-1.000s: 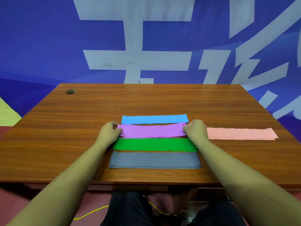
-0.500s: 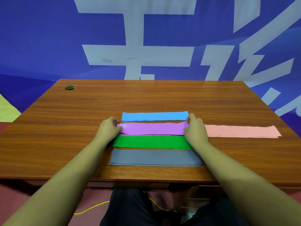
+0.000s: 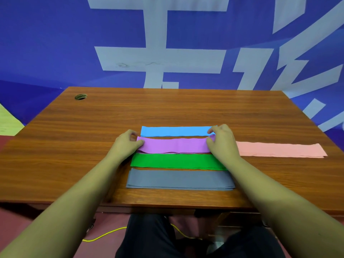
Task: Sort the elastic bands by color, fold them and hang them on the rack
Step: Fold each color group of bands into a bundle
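— Wood-grain counter (image 3: 167, 112), broad and glossy. What do we see on it?
— Flat folded strips in rows: grey band (image 3: 178, 179) nearest, green band (image 3: 176, 161), pink band (image 3: 279, 149) off right, purple band (image 3: 175, 146), blue band (image 3: 173, 131) farthest.
— And our hands?
— Left hand (image 3: 124, 144) and right hand (image 3: 223, 142) pinch the purple band's ends, fingers curled on its matte, slightly wrinkled surface.

This looks like an office-type room fitted out as a display or recording corner. The surface (image 3: 186, 112) is a wood-grain laminate desk with a round cable hole (image 3: 81, 97) near its far left corner (the sort office desks carry). Right behind it stands a big blue printed banner (image 3: 55, 43) with huge pale characters. The floor (image 3: 14, 220) is red, with a yellow cable (image 3: 104, 236) lying on it.
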Motion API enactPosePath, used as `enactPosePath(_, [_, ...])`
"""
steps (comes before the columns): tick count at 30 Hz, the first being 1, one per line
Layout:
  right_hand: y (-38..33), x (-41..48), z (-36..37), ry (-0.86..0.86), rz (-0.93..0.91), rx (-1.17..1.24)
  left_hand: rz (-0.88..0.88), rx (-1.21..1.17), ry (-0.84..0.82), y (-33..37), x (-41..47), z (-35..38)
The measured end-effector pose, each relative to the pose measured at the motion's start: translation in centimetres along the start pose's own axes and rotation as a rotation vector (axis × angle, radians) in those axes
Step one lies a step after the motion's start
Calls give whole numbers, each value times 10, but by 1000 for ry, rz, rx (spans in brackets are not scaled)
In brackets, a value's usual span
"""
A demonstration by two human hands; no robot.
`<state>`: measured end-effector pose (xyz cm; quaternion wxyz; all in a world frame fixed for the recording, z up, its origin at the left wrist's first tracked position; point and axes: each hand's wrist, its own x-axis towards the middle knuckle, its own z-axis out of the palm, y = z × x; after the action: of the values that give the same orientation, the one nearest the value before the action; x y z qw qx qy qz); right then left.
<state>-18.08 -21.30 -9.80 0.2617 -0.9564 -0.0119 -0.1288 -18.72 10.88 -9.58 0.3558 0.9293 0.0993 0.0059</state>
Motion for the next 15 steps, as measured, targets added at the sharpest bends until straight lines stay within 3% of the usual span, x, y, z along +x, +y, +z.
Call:
enactPosePath(6, [-49,-7,21,-168,-378,-68,-138,193,-80,11,5,4])
enactPosePath(9, [-62,-13,32,-354,-379,-80,-144,192,-108,12,6,2])
enactPosePath(15, [-58,-11,35,-402,-284,-62,-26,80,-35,14,6,3])
